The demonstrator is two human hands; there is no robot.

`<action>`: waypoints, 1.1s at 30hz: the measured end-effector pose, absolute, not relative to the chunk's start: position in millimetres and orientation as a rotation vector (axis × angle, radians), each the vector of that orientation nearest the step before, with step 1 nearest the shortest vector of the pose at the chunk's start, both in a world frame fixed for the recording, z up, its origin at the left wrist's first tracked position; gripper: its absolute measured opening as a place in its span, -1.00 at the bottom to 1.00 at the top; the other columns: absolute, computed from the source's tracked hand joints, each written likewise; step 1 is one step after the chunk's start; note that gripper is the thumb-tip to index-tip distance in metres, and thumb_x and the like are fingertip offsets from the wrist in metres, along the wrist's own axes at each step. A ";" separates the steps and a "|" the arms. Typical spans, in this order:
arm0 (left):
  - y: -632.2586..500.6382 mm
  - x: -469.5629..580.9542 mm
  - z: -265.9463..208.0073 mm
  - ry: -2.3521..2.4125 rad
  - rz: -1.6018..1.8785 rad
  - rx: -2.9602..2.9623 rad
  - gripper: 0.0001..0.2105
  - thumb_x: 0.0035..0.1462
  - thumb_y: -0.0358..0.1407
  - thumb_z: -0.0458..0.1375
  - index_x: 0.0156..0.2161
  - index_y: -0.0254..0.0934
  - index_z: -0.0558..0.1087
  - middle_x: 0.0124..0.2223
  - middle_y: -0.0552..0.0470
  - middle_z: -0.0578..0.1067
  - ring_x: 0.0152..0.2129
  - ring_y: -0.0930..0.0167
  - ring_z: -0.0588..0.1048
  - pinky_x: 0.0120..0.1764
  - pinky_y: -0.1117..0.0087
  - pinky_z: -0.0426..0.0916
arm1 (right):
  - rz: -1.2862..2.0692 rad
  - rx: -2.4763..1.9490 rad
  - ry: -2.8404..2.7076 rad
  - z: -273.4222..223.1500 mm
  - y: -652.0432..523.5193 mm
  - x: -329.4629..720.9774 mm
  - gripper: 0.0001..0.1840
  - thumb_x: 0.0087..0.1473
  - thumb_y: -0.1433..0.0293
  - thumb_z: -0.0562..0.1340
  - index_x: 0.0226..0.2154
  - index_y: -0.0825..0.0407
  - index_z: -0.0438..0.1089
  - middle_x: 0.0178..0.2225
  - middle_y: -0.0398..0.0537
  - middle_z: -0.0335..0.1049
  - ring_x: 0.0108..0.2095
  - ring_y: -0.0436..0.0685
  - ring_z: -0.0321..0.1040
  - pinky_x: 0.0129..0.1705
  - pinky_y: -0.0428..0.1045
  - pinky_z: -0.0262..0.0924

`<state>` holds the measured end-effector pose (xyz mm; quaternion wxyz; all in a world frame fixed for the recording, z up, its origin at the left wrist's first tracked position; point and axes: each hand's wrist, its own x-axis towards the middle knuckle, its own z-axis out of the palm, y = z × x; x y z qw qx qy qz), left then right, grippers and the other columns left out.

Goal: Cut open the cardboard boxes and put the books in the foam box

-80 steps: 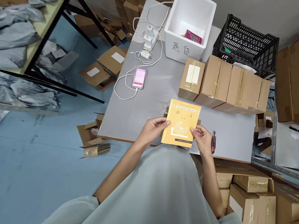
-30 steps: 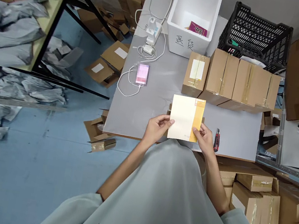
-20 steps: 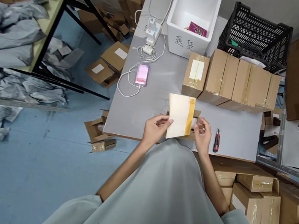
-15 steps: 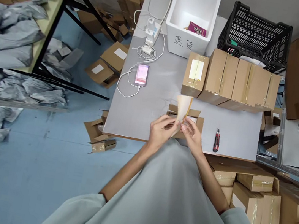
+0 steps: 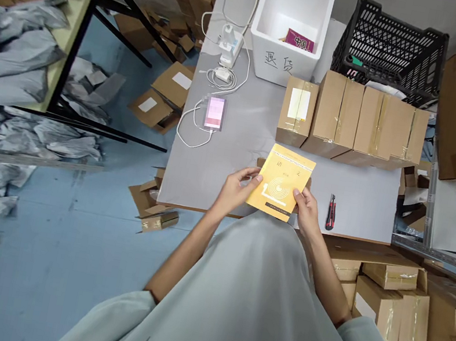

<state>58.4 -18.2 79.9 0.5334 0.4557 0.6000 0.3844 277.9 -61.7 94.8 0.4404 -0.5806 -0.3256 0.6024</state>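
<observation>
A yellow book (image 5: 281, 183) with its printed cover facing up is held between my two hands above the table's front edge. My left hand (image 5: 237, 188) grips its left side, thumb on the cover. On the opposite side my right hand (image 5: 307, 210) pinches the book's right edge, thumb on top. Behind the book, mostly hidden by it, is an open cardboard box (image 5: 260, 162); only bits of its flaps show. A red and black utility knife (image 5: 331, 213) lies on the table to the right of my right hand.
On the grey table (image 5: 208, 182) are a phone (image 5: 214, 113) on a charging cable and a power strip (image 5: 231, 44). A row of taped cartons (image 5: 335, 116), a white foam box (image 5: 284, 66) and a black crate (image 5: 391, 46) stand toward the back. More cartons (image 5: 384, 310) are at the right.
The book was edge-on and partly bent between my fingers; now it is flat with its yellow cover facing me. My hands have moved apart to its two sides.
</observation>
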 end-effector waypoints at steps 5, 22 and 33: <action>-14.3 51.9 79.0 1.322 0.844 0.864 -0.49 -0.06 0.20 0.49 -0.26 -0.23 0.70 -0.15 -0.11 0.73 -0.15 0.18 0.63 -0.01 0.20 0.53 | 1.549 -1.420 -0.822 95.0 -53.4 287.2 -0.25 0.06 -0.29 0.43 0.03 -0.07 0.60 -0.05 0.04 0.73 0.04 0.37 0.65 -0.02 0.18 0.61; -15.3 36.0 80.6 1.368 1.037 1.291 -0.68 0.19 0.05 0.35 -0.21 -0.16 0.73 -0.13 -0.11 0.64 -0.15 0.27 0.58 -0.09 0.28 0.47 | 1.018 -1.511 -1.248 89.6 -49.6 292.5 -0.77 0.23 0.07 0.40 -0.28 -0.22 0.75 -0.01 -0.03 0.72 0.08 0.31 0.55 0.27 0.28 0.39; -30.0 36.6 71.2 1.351 1.115 1.336 -0.83 0.21 -0.17 0.33 -0.19 -0.16 0.74 -0.10 -0.07 0.74 -0.16 0.29 0.66 -0.15 0.27 0.53 | 0.779 -1.357 -1.402 81.2 -59.3 291.5 -0.76 0.39 0.20 0.34 -0.21 -0.21 0.77 0.08 -0.02 0.72 0.13 0.24 0.63 0.21 0.22 0.51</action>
